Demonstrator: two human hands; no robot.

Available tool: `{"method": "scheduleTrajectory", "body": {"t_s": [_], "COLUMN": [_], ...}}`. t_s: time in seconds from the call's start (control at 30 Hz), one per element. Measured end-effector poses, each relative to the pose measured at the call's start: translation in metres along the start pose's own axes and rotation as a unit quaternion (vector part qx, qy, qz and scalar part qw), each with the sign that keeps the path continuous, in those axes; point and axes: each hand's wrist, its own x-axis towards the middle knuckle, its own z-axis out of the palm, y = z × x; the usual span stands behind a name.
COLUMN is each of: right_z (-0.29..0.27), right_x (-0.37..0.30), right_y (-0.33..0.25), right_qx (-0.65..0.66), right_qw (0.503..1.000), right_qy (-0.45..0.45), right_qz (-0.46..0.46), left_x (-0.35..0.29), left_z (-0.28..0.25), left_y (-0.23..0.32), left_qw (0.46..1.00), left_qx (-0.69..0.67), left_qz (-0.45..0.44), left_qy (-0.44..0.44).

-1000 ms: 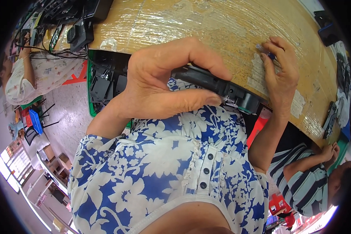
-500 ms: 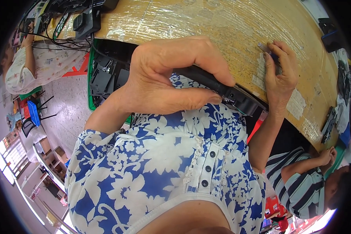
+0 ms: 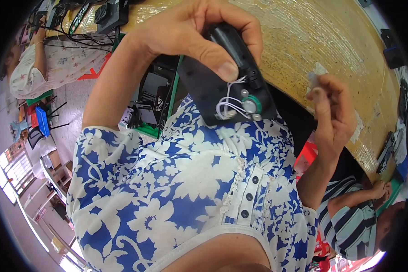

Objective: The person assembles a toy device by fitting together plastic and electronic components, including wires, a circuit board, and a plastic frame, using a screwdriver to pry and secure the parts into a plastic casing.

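My left hand (image 3: 186,31) is closed round a black plastic casing (image 3: 201,88), its thumb pressed on the face and its fingers round the thick rounded edge. The casing is tilted so its inner side shows. Thin white wires (image 3: 222,103) loop across it to a small round silver-and-green part (image 3: 249,105) near the lower edge. To the right of the casing, my right hand (image 3: 336,111) is raised, thumb and forefinger pinched on a small whitish translucent piece (image 3: 312,80). What kind of piece it is cannot be made out.
A wooden table (image 3: 299,31) under shiny film lies ahead. Below my left arm stands a green crate (image 3: 173,97) with black plastic parts. Cables and a black device (image 3: 111,17) lie at the far left. Co-workers sit at left and right; dark parts (image 3: 385,152) line the right edge.
My left hand has lifted and turned the black casing, bringing its wired inner side into view. My right hand has come off the table toward me, pinching the translucent piece.
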Motion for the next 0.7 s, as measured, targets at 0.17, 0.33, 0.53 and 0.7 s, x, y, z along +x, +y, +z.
{"method": "scheduleTrajectory", "body": {"t_s": [0.17,0.33,0.53,0.7], "right_z": [0.007,0.009,-0.002,0.0], "right_x": [-0.01,-0.011,-0.01,-0.008], "right_y": [-0.011,-0.007,-0.021,-0.021], "right_qx": [0.042,-0.023,-0.06,-0.077], "right_qw": [0.994,0.986,0.986,0.979], "right_qy": [-0.094,-0.1,-0.127,-0.137], "right_qz": [-0.032,-0.131,-0.094,-0.13], "left_x": [0.029,0.043,0.047,0.059], "left_z": [0.011,0.014,0.019,0.025], "left_y": [-0.006,-0.022,-0.017,-0.004], "left_qw": [0.992,0.998,0.987,0.851], "left_qx": [0.127,0.069,0.152,0.449], "left_qz": [0.003,0.008,-0.03,0.215], "left_qy": [-0.003,-0.006,-0.03,-0.165]}}
